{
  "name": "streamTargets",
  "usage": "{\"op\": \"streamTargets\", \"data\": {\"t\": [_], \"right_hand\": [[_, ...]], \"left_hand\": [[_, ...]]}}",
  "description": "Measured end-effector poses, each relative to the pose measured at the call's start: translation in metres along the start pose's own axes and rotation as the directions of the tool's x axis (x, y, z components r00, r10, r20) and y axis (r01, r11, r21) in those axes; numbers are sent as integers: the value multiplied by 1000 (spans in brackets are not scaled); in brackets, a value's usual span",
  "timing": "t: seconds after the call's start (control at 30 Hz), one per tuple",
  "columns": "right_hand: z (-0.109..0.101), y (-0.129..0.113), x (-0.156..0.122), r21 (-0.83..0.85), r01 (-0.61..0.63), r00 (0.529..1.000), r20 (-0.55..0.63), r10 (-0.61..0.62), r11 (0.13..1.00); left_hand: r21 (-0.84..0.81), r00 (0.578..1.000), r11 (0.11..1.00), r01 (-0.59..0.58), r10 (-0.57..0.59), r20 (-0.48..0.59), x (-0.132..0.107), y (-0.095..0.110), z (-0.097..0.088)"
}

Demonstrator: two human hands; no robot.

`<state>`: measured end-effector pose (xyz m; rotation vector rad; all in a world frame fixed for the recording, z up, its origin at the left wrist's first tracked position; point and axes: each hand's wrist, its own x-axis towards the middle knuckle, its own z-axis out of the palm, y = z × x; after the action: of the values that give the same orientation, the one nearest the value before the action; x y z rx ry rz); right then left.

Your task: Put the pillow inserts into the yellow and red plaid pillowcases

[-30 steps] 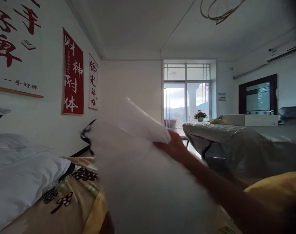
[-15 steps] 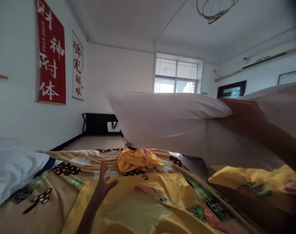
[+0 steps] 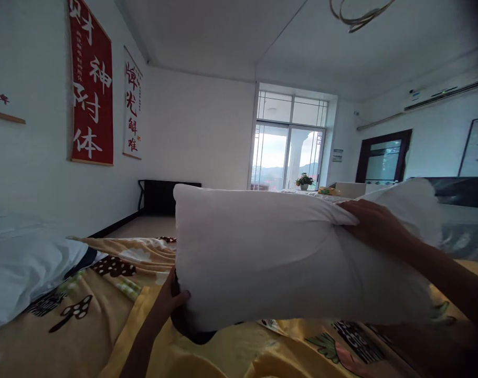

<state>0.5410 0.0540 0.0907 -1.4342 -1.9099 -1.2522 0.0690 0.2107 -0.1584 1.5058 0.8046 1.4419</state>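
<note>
A plump white pillow (image 3: 254, 254) with a dark edge at its lower left hangs in front of me, above the bedding. My right hand (image 3: 374, 223) is closed on its top edge, bunching the cloth. At the lower left corner my left hand (image 3: 171, 296) grips it, thumb in front and fingers hidden behind. Below the pillow lies a yellow printed pillowcase (image 3: 138, 320), partly covered from view. It rests on a tan blanket (image 3: 77, 336) with mushroom prints.
Another white pillow (image 3: 30, 268) lies at the left. Red and white scrolls hang on the left wall, the red scroll (image 3: 91, 89) nearer. A black folded frame (image 3: 160, 197) stands by the far wall. A potted plant (image 3: 304, 181) is near the window.
The pillow has come down and nearer, covering the crumpled yellow cloth behind. My left hand, open and apart before, has closed on its corner. The right hand keeps its grip.
</note>
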Motion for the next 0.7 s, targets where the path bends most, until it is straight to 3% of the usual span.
{"op": "streamTargets", "data": {"t": [0.1,0.2,0.33,0.43,0.5,0.57,0.63,0.7], "right_hand": [[27,10,-18,15,-23,998,63,22,1000],[56,9,-44,27,-33,987,158,28,999],[100,-6,-87,50,65,957,280,-76,997],[120,-24,-109,-49,7,971,238,5,999],[121,-43,-112,-140,-105,984,130,124,985],[110,-70,-107,-166,-163,986,1,165,973],[92,-106,-99,-116,-82,994,-86,72,990],[74,-147,-92,-16,127,988,-83,-128,992]], "left_hand": [[-13,999,999,-33,33,23,-3,9,8],[-28,999,1000,13,-12,46,-7,12,22],[141,988,989,44,-64,143,-13,10,40],[243,989,970,3,-39,143,-17,9,48],[253,991,968,9,-43,130,-19,10,49],[241,991,970,12,-43,126,-20,11,49],[234,992,972,10,-38,117,-22,13,50],[238,994,971,3,-30,109,-24,15,51]]}}
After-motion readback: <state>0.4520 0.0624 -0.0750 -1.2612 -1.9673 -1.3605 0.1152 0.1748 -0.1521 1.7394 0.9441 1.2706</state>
